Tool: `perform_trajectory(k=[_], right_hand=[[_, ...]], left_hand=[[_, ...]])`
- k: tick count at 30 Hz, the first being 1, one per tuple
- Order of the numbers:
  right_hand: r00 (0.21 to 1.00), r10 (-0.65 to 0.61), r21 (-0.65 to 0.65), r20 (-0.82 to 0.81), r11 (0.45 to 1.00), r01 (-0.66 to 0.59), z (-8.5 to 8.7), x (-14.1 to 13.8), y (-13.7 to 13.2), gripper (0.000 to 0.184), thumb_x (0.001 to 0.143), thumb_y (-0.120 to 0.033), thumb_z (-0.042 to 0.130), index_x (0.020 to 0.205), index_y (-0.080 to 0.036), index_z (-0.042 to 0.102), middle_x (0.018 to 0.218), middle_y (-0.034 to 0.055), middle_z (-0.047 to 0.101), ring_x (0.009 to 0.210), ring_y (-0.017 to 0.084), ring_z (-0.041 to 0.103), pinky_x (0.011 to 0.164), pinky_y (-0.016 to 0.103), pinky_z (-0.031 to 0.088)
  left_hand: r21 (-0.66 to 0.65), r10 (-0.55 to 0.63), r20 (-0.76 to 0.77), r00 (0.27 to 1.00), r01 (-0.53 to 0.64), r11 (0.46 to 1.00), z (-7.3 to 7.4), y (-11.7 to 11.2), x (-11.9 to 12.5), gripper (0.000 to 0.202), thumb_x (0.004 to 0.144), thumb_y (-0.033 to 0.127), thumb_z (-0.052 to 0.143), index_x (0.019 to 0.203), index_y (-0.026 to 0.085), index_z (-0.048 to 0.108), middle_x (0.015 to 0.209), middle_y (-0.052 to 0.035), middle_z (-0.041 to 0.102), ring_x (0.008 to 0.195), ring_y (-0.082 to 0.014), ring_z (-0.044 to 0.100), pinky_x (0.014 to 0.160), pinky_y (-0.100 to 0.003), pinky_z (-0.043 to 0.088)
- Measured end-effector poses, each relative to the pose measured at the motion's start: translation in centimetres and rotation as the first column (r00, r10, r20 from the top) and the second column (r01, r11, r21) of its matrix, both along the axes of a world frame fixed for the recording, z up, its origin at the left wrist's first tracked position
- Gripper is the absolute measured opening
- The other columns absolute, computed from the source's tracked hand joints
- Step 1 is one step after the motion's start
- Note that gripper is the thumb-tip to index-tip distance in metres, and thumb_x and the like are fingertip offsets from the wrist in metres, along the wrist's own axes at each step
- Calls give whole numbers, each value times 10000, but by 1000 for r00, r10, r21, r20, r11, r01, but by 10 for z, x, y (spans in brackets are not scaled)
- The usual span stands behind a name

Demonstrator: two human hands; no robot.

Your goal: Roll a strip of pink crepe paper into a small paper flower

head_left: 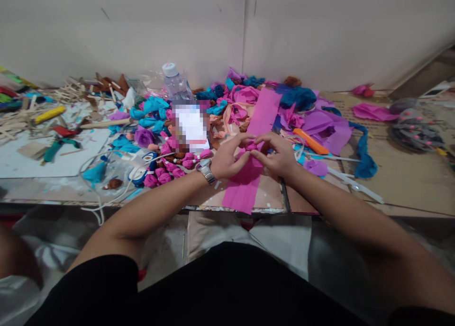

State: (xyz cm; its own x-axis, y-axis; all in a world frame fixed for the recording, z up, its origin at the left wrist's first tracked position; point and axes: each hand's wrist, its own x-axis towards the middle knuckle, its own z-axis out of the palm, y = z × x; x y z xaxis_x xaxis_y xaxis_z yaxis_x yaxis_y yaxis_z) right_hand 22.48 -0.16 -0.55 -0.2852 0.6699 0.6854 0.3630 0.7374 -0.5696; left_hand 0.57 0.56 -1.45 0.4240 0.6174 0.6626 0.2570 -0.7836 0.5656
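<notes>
A small bunched piece of pink crepe paper sits between my fingertips. My left hand, with a metal watch at its wrist, pinches the piece from the left. From the right, my right hand pinches it too, thumb and forefinger closed. Beneath both hands a long pink crepe paper strip runs from the table's front edge toward the wall. Whether the bunched piece is joined to this strip I cannot tell. An orange utility knife lies just right of my right hand.
Left of my hands are tied pink paper buds, a phone with a blurred screen and a capped bottle. Green-handled pliers lie farther left. Purple crepe paper, white strips and a transparent container are on the right.
</notes>
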Motion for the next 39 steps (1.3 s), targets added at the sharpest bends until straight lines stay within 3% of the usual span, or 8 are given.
perform_trajectory(k=[9, 17, 23, 28, 39], right_hand=[[999, -29, -90, -39, 996, 25, -6, 2, 0, 479, 881, -693, 809, 1075, -262, 729, 895, 17, 773, 621, 160, 688, 616, 319, 540], [1000, -2, -45, -22, 999, 1, 0, 0, -1, 340, 933, -569, 811, 1036, -255, 732, 1038, 45, 808, 641, 141, 673, 604, 300, 557], [1000, 25, 45, -10, 999, -24, 2, 1, 1, 221, 980, -490, 779, 985, -270, 754, 1027, 54, 804, 818, 190, 722, 655, 318, 580], [1000, 10, 37, 7, 999, -11, 5, 1, 0, 266, 993, -534, 745, 943, -273, 745, 974, 57, 788, 801, 204, 693, 682, 357, 572], [999, 37, -4, -18, 999, -37, 1, 2, 1, 308, 1040, -544, 675, 943, -253, 710, 848, 14, 742, 705, 169, 649, 683, 323, 519]], left_hand=[[29, -6, 33, 999, 5, 1000, 4, 0, 1, 278, 1029, 362, 636, 1248, 193, 655, 1119, -93, 749, 986, -202, 702, 902, -365, 571], [-56, -3, 101, 995, 8, 998, 4, 0, 2, 267, 1008, 384, 672, 1186, 189, 632, 1082, -80, 723, 971, -190, 689, 904, -353, 568], [-71, -2, 100, 995, 9, 997, 3, 1, 1, 287, 1010, 394, 673, 1215, 193, 662, 1113, -88, 745, 993, -195, 706, 927, -363, 578], [-64, -46, 75, 996, 51, 997, 6, 1, 0, 341, 1037, 446, 627, 1251, 191, 698, 1154, -112, 767, 1035, -217, 719, 945, -390, 583], [-100, -115, 94, 989, 124, 987, 10, 2, -2, 354, 1025, 513, 640, 1145, 184, 698, 1071, -101, 760, 972, -206, 707, 882, -373, 573]])
